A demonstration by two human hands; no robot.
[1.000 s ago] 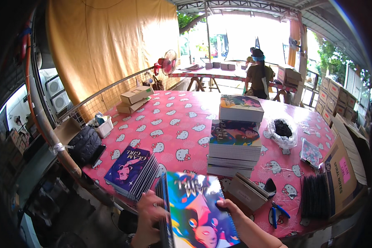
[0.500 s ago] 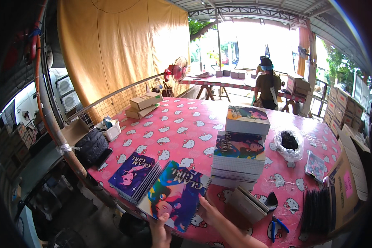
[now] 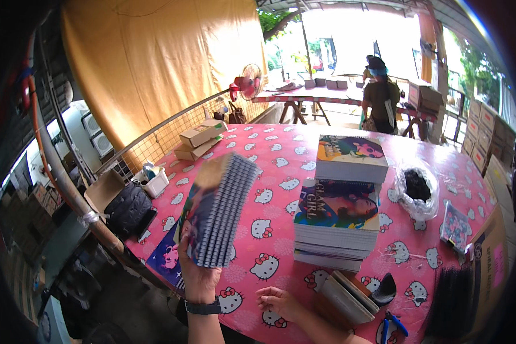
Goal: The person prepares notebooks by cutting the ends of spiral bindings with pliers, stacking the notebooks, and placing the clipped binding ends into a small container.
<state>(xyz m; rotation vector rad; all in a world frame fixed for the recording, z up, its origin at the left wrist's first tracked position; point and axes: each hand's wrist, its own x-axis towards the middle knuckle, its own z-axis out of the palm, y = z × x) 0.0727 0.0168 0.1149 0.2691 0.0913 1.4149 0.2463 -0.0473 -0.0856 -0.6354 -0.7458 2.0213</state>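
Daylight blows out the far opening (pure white glare), the raised books blur, and fisheye edges darken.

Your left hand (image 3: 199,274) carries a black wristwatch (image 3: 202,308) with a dark band at the wrist. Your right hand (image 3: 280,303) is bare; both forearms show no sleeves.

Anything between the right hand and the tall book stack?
Nothing visible. The right hand rests on the pink tablecloth, with bare cloth between it and the tall book stack. The left hand holds a bundle of books up off to the left, clear of that path.
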